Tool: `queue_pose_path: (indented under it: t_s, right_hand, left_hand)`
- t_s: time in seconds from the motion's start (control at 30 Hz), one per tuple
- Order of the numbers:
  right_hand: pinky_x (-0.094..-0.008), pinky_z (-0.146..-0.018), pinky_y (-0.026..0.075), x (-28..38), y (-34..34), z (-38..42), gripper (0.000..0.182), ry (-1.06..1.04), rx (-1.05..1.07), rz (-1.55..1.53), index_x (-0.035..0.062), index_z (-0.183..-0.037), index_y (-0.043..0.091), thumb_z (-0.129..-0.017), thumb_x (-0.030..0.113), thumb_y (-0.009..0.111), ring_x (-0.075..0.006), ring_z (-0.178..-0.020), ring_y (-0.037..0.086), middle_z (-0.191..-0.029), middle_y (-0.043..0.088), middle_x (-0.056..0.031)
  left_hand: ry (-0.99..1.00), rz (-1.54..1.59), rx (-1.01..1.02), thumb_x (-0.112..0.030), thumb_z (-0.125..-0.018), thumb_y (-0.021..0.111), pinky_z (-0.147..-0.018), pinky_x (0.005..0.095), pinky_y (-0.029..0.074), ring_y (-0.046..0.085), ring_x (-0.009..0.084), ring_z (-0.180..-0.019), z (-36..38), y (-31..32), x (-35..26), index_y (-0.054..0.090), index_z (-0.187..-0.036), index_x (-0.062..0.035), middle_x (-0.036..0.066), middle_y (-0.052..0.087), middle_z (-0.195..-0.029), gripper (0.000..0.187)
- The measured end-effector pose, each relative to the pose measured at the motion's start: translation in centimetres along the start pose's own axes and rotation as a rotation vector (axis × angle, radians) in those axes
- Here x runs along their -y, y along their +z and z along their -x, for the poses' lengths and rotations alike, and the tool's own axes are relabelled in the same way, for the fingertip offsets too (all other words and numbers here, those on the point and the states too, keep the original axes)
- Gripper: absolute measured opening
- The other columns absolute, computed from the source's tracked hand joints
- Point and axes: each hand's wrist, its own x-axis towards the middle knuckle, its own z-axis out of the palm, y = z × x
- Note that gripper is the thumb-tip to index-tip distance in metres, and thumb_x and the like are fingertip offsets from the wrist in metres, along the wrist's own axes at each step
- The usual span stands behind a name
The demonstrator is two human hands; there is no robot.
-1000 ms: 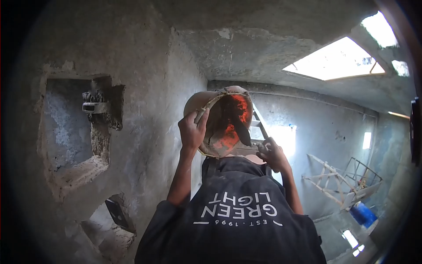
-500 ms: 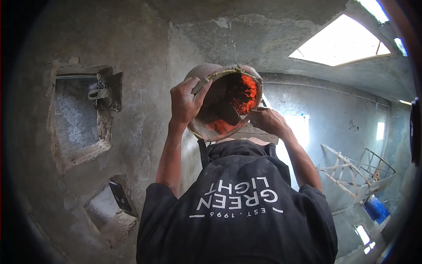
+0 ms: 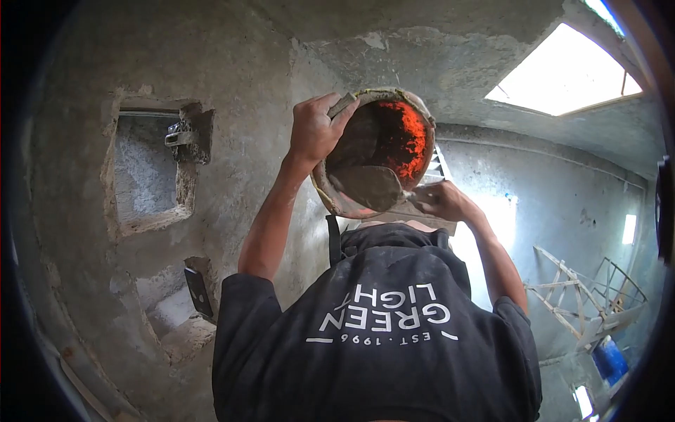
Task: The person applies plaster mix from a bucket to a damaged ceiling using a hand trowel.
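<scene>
A mortar-smeared round bucket [image 3: 430,126] is tilted with its mouth towards me; part of its inside shows bright orange. My left hand [image 3: 316,130] grips its rim at the upper left, with a small grey piece between the fingers that I cannot identify. My right hand [image 3: 446,202] is closed round the handle of a trowel at the bucket's lower right. The rounded, grey-coated trowel blade [image 3: 373,188] lies across the lower part of the mouth. Below the bucket is my black shirt [image 3: 383,337] with white lettering.
A rough wall [image 3: 246,141] on the left has a square recess [image 3: 146,169] and a lower one holding a dark phone-like object [image 3: 199,292]. To the right are a metal frame [image 3: 580,295], a blue container [image 3: 609,361] and a bright opening [image 3: 566,70] overhead.
The trowel blade has turned, showing its broad face across the bucket mouth. Bucket and hands sit slightly higher and farther right in view. The surroundings have shifted right too.
</scene>
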Motion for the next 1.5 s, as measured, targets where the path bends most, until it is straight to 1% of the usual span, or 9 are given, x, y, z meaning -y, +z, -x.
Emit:
queue_pose_path:
  t_s: [0.13, 0.27, 0.33, 0.73, 1.1, 1.27, 1.33, 1.4, 1.5]
  right_hand:
    - [-0.0355, -0.072, 0.053, -2.8, -0.8, 2.4, 0.044, 0.041, 0.100, -0.154, 0.0022, -0.117, 0.064, -0.079, 0.024, 0.064, -0.0239, -0.077, 0.068, -0.092, 0.070, -0.0180]
    - [-0.0282, -0.062, 0.050, -2.4, -1.1, 4.5, 0.040, 0.315, 0.136, -0.372, -0.0033, -0.101, 0.068, -0.076, 0.028, 0.063, -0.0101, -0.066, 0.059, -0.073, 0.066, -0.0047]
    - [-0.0275, -0.062, 0.050, -3.4, -1.1, 5.4, 0.041, 0.163, 0.044, -0.412, -0.0041, -0.100, 0.066, -0.071, 0.024, 0.064, -0.0105, -0.067, 0.059, -0.076, 0.065, -0.0048]
    - [-0.0250, -0.061, 0.050, -6.4, -2.0, 4.9, 0.040, 0.231, -0.064, -0.486, -0.0055, -0.099, 0.062, -0.068, 0.019, 0.068, -0.0090, -0.069, 0.060, -0.079, 0.063, -0.0034]
    - [-0.0258, -0.053, 0.044, 0.7, -8.6, 0.3, 0.026, 0.229, -0.320, -0.754, 0.0014, -0.091, 0.060, -0.082, 0.026, 0.060, -0.0085, -0.060, 0.054, -0.072, 0.058, 0.0007]
    - [-0.0260, -0.052, 0.048, 5.5, -23.0, -4.2, 0.013, 0.019, -0.832, 0.148, -0.0012, -0.093, 0.064, -0.089, 0.010, 0.062, -0.0087, -0.058, 0.059, -0.068, 0.063, -0.0034]
    - [-0.0249, -0.065, 0.050, 6.7, -30.9, -5.2, 0.034, -0.147, -0.933, 0.058, 0.0005, -0.123, 0.048, -0.093, 0.015, 0.059, -0.0100, -0.074, 0.061, -0.085, 0.065, -0.0077]
    - [-0.0285, -0.074, 0.051, 10.1, -38.6, -6.9, 0.045, -0.479, -1.087, 0.046, 0.0036, -0.128, 0.043, -0.089, 0.012, 0.064, -0.0140, -0.081, 0.061, -0.090, 0.065, -0.0094]
    - [-0.0322, -0.074, 0.052, 19.4, -44.9, -7.2, 0.034, -0.430, -1.369, 0.856, 0.0055, -0.119, 0.055, -0.089, 0.020, 0.063, -0.0252, -0.087, 0.065, -0.101, 0.065, -0.0129]
  left_hand:
    - [-0.038, -0.034, 0.006, -0.025, -0.086, 0.069, -0.054, 0.0374, 0.043, 0.053, 0.0310, -0.052, 0.2, 1.3, 0.6, 0.059, -0.073, 0.0016, 0.017, 0.057, -0.062, 0.031]
    - [-0.194, -0.057, 0.024, -0.031, -0.087, 0.067, -0.054, 0.0384, 0.044, 0.056, 0.0336, -0.054, 1.4, 1.7, 1.0, 0.061, -0.074, 0.0016, 0.019, 0.058, -0.063, 0.035]
    - [-0.252, -0.051, 0.011, -0.031, -0.087, 0.066, -0.054, 0.0396, 0.044, 0.057, 0.0366, -0.058, 2.0, 1.6, 0.6, 0.060, -0.073, 0.0009, 0.020, 0.058, -0.064, 0.035]
    - [-0.452, -0.093, -0.127, -0.036, -0.089, 0.063, -0.059, 0.0457, 0.044, 0.056, 0.0444, -0.066, 8.7, 4.9, 3.8, 0.059, -0.070, 0.0023, 0.025, 0.057, -0.066, 0.043]
    - [-0.553, -0.031, -0.215, -0.034, -0.087, 0.065, -0.054, 0.0436, 0.043, 0.056, 0.0415, -0.058, 9.6, 4.8, 5.7, 0.060, -0.068, 0.0025, 0.024, 0.057, -0.063, 0.041]
    - [-0.619, -0.007, -0.242, -0.030, -0.088, 0.065, -0.051, 0.0427, 0.042, 0.056, 0.0397, -0.054, 10.2, 4.5, 5.9, 0.058, -0.066, 0.0023, 0.022, 0.057, -0.061, 0.040]
    - [-0.649, 0.045, -0.278, -0.028, -0.088, 0.065, -0.051, 0.0424, 0.042, 0.056, 0.0371, -0.053, 10.5, 4.5, 6.2, 0.057, -0.066, 0.0023, 0.021, 0.057, -0.060, 0.039]
    - [-0.671, 0.031, -0.307, -0.028, -0.088, 0.066, -0.051, 0.0424, 0.042, 0.056, 0.0368, -0.052, 10.7, 4.8, 6.7, 0.057, -0.065, 0.0026, 0.021, 0.056, -0.060, 0.039]
    - [-0.688, 0.012, -0.342, -0.027, -0.087, 0.066, -0.052, 0.0428, 0.042, 0.057, 0.0376, -0.054, 11.1, 5.6, 7.5, 0.058, -0.066, 0.0037, 0.020, 0.058, -0.061, 0.039]
